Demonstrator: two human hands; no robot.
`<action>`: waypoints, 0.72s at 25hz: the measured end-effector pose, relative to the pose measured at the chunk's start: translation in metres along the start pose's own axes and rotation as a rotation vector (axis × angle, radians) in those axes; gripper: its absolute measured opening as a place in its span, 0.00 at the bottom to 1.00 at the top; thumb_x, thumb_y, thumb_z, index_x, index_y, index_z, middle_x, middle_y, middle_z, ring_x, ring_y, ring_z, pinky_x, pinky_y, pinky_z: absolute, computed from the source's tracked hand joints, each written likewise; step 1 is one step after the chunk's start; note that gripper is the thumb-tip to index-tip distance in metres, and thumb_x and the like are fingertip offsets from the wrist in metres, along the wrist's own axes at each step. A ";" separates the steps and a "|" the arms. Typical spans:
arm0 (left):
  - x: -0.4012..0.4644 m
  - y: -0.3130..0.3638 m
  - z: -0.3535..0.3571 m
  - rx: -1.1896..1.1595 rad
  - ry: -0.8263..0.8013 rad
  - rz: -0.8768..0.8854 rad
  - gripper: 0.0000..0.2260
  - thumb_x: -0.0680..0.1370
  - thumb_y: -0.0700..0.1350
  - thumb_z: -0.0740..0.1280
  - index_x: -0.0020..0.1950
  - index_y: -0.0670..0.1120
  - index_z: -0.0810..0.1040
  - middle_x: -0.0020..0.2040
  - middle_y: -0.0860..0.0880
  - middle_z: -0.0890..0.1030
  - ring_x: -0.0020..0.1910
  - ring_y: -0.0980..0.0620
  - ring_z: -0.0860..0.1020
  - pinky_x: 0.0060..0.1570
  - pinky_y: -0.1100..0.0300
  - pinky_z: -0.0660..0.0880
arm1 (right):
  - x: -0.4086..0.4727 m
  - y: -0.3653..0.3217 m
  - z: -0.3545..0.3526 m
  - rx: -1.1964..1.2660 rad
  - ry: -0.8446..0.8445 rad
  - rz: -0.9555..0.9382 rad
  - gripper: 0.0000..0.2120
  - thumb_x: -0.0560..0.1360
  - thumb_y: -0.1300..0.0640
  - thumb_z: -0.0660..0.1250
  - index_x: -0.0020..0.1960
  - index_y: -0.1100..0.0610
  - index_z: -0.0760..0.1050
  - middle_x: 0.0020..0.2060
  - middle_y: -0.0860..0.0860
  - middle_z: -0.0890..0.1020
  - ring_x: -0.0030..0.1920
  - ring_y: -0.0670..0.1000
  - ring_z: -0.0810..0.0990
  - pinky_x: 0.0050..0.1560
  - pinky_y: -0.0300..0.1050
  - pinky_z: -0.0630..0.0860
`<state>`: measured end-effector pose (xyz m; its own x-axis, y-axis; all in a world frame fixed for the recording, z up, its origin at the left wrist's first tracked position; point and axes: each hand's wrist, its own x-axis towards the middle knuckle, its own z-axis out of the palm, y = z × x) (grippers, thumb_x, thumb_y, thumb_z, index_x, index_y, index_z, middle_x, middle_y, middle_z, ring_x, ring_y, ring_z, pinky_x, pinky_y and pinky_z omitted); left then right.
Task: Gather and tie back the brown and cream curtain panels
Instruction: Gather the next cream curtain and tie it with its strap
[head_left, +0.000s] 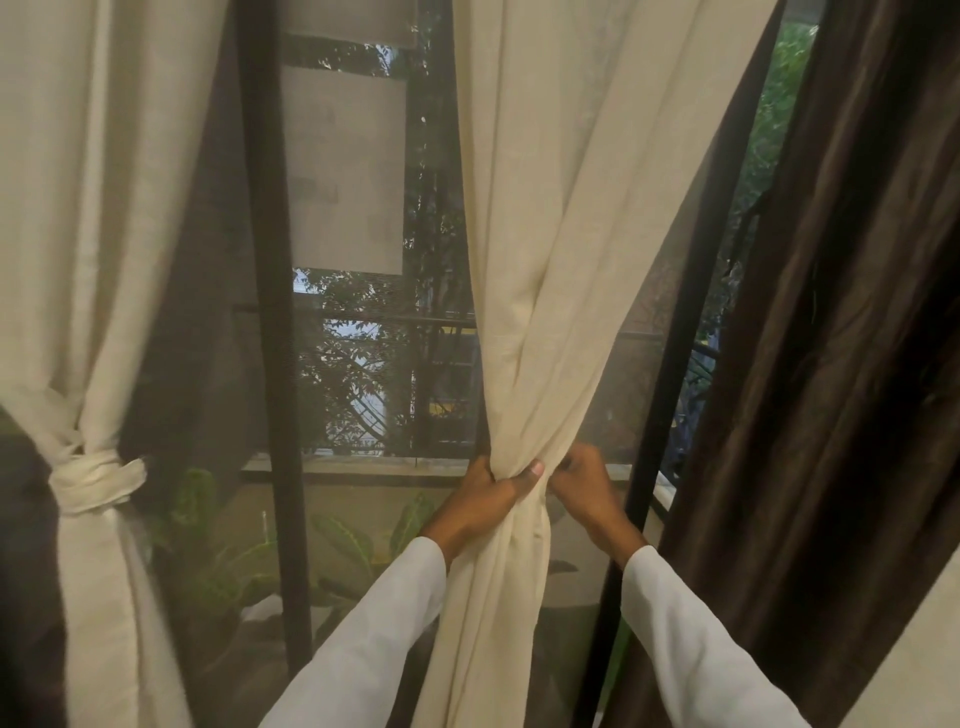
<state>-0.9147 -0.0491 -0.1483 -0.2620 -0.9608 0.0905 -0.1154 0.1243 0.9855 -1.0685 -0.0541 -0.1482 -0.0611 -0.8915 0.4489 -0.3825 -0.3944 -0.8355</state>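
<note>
Cream curtain panel (545, 260) bunched in both hands' grip, left (488, 499) and right (584, 488) (right fingertips hidden).

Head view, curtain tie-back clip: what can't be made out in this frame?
- Right hand: its fingertips are hidden behind the gathered cream curtain, so its grip is unclear.
- Left hand: only the thumb shows in front of the cloth.
- No tie or cord is visible at the hands.
- Brown curtain: cut off by the right edge.
- Tied cream panel: its top and bottom are cut off.
</note>
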 end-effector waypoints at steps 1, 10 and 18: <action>0.000 0.001 -0.001 0.011 -0.006 0.005 0.35 0.67 0.65 0.72 0.68 0.49 0.72 0.61 0.51 0.79 0.56 0.51 0.79 0.60 0.52 0.75 | -0.001 0.001 0.001 0.075 -0.024 0.056 0.08 0.73 0.61 0.73 0.50 0.51 0.82 0.44 0.46 0.86 0.47 0.46 0.85 0.48 0.46 0.83; 0.002 0.011 -0.014 0.260 -0.033 0.057 0.39 0.64 0.70 0.69 0.70 0.52 0.71 0.64 0.50 0.76 0.60 0.48 0.77 0.62 0.49 0.74 | -0.015 -0.006 0.005 0.343 -0.167 0.290 0.13 0.78 0.54 0.68 0.61 0.51 0.78 0.50 0.50 0.86 0.51 0.52 0.85 0.54 0.53 0.82; -0.001 0.015 -0.022 0.526 -0.005 0.164 0.36 0.66 0.72 0.64 0.66 0.50 0.76 0.60 0.49 0.81 0.58 0.47 0.79 0.57 0.50 0.76 | -0.023 -0.016 0.011 0.298 -0.136 0.395 0.08 0.79 0.55 0.66 0.57 0.50 0.79 0.46 0.50 0.87 0.45 0.49 0.86 0.43 0.44 0.82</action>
<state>-0.8951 -0.0515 -0.1307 -0.3215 -0.9175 0.2343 -0.5354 0.3802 0.7542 -1.0510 -0.0296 -0.1491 -0.0201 -0.9984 0.0519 -0.0733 -0.0503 -0.9960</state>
